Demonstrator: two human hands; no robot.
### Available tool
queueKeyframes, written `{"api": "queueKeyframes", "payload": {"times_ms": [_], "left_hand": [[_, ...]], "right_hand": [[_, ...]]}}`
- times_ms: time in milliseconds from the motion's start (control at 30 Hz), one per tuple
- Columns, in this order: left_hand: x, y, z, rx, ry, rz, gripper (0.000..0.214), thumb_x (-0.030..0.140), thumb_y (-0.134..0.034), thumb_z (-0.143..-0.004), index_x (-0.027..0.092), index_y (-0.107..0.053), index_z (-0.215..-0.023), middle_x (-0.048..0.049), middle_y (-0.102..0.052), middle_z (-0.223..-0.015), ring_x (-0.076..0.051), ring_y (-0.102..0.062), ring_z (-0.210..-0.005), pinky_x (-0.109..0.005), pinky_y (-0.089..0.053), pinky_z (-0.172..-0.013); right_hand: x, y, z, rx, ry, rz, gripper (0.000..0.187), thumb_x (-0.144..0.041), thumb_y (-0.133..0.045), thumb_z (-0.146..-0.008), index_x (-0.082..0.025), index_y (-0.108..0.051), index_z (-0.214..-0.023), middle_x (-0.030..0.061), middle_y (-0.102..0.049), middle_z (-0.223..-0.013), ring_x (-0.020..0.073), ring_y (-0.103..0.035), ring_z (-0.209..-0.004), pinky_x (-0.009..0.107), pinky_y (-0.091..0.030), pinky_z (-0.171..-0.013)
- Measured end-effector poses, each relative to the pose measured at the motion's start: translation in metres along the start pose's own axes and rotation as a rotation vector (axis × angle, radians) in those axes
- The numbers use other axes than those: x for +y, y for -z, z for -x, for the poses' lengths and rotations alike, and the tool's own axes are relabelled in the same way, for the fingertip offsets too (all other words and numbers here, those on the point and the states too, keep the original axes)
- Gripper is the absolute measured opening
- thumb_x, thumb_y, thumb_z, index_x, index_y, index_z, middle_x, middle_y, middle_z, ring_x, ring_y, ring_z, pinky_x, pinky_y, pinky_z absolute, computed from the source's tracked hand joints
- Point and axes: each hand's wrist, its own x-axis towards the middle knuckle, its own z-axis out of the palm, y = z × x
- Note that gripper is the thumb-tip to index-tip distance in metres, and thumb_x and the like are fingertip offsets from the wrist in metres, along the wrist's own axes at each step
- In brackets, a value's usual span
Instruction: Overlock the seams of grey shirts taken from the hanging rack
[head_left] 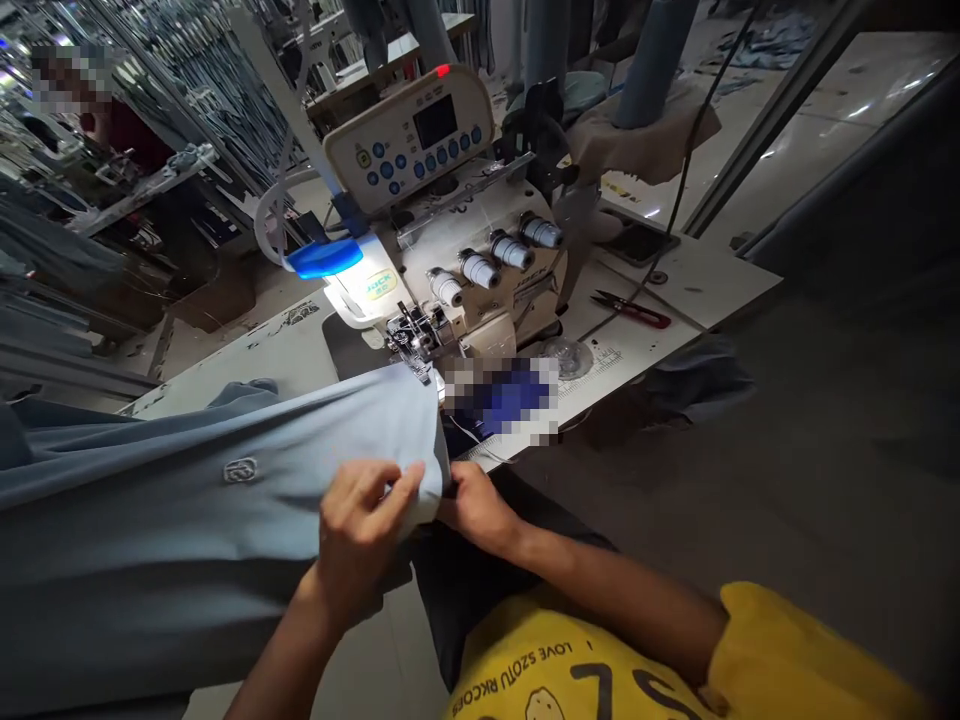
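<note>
A light blue garment [165, 510] with a small embroidered logo [241, 470] lies across the sewing table and my lap. Its right edge runs up to the presser foot [416, 345] of a cream overlock sewing machine [465, 240]. My left hand [360, 535] pinches the near corner of the garment's edge, fingers closed on the cloth. My right hand [474, 505] grips the same edge from underneath, just to the right, fingers curled and partly hidden by the fabric.
Red-handled thread snips [634, 310] lie on the white table [675, 290] right of the machine. A control panel [409, 140] tops the machine. Racks of hanging clothes and another person [112, 120] fill the far left. Dark fabric [697, 375] hangs off the table's right edge.
</note>
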Motion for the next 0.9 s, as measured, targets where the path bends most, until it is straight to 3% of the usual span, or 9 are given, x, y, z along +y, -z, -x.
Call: {"api": "queueKeyframes", "payload": {"times_ms": [67,167,300,600,667,733,833,900], "left_hand": [[0.010,-0.005,0.004,-0.021,-0.015,-0.040,0.023,0.012,-0.057,-0.082,0.017,-0.064,-0.103,-0.0068,-0.061,-0.082,-0.016,-0.055,-0.077,-0.031,-0.042,-0.075],[0.023,-0.010,0.009,0.026,0.029,0.076,0.022,0.011,-0.058,-0.083,0.016,-0.064,-0.103,-0.0052,-0.060,-0.077,-0.015,-0.053,-0.075,-0.029,-0.041,-0.074],[0.030,-0.006,0.012,0.082,0.017,0.261,0.019,0.005,-0.058,-0.081,0.014,-0.062,-0.097,-0.0030,-0.059,-0.072,-0.014,-0.051,-0.071,-0.029,-0.041,-0.070],[0.036,0.007,0.019,0.075,0.023,0.355,0.028,0.000,-0.060,-0.077,0.015,-0.063,-0.101,-0.0031,-0.058,-0.076,-0.013,-0.052,-0.074,-0.027,-0.041,-0.068],[0.037,0.008,0.019,0.074,-0.019,0.315,0.027,0.000,-0.059,-0.078,0.014,-0.064,-0.101,-0.0039,-0.058,-0.077,-0.013,-0.052,-0.074,-0.028,-0.041,-0.068],[0.037,0.007,0.019,0.106,-0.079,0.209,0.026,0.002,-0.061,-0.077,0.014,-0.065,-0.099,-0.0036,-0.057,-0.076,-0.013,-0.051,-0.073,-0.029,-0.040,-0.070],[0.034,0.004,0.019,0.165,-0.189,-0.052,0.025,0.011,-0.073,-0.071,0.017,-0.067,-0.095,-0.0009,-0.053,-0.072,-0.012,-0.049,-0.071,-0.029,-0.039,-0.070],[0.032,0.002,0.020,0.206,-0.265,-0.175,0.023,0.016,-0.076,-0.069,0.019,-0.069,-0.090,-0.0001,-0.052,-0.071,-0.011,-0.048,-0.070,-0.028,-0.037,-0.067]], "right_hand": [[-0.008,0.005,0.017,0.015,0.098,0.030,0.025,-0.032,-0.070,-0.074,-0.012,-0.058,-0.065,-0.0016,-0.050,-0.063,0.0095,-0.046,-0.061,0.020,-0.038,-0.055],[-0.021,0.013,0.037,0.047,0.155,0.115,0.028,-0.031,-0.070,-0.075,-0.012,-0.055,-0.060,-0.0011,-0.048,-0.064,0.0093,-0.043,-0.061,0.020,-0.033,-0.055],[-0.030,0.016,0.049,0.054,0.164,0.130,0.029,-0.028,-0.068,-0.076,-0.013,-0.051,-0.058,-0.0029,-0.041,-0.061,0.0072,-0.038,-0.056,0.020,-0.028,-0.050],[-0.043,0.017,0.057,0.095,0.118,0.036,0.019,-0.024,-0.066,-0.074,-0.013,-0.059,-0.060,-0.0026,-0.044,-0.059,0.0060,-0.037,-0.052,0.018,-0.029,-0.047],[-0.047,0.019,0.059,0.088,0.054,-0.029,0.018,-0.024,-0.065,-0.074,-0.013,-0.060,-0.060,-0.0025,-0.044,-0.057,0.0058,-0.037,-0.051,0.018,-0.030,-0.046],[-0.050,0.023,0.061,0.022,-0.120,-0.183,0.019,-0.028,-0.062,-0.077,-0.013,-0.061,-0.064,-0.0047,-0.040,-0.051,0.0047,-0.033,-0.044,0.017,-0.026,-0.039],[-0.054,0.029,0.065,-0.138,-0.420,-0.466,0.024,-0.038,-0.060,-0.079,-0.014,-0.064,-0.080,-0.0081,-0.034,-0.048,0.0024,-0.022,-0.033,0.016,-0.017,-0.030],[-0.056,0.032,0.066,-0.204,-0.484,-0.524,0.030,-0.039,-0.059,-0.079,-0.015,-0.064,-0.095,-0.0083,-0.036,-0.051,0.0022,-0.022,-0.031,0.016,-0.018,-0.028]]}}
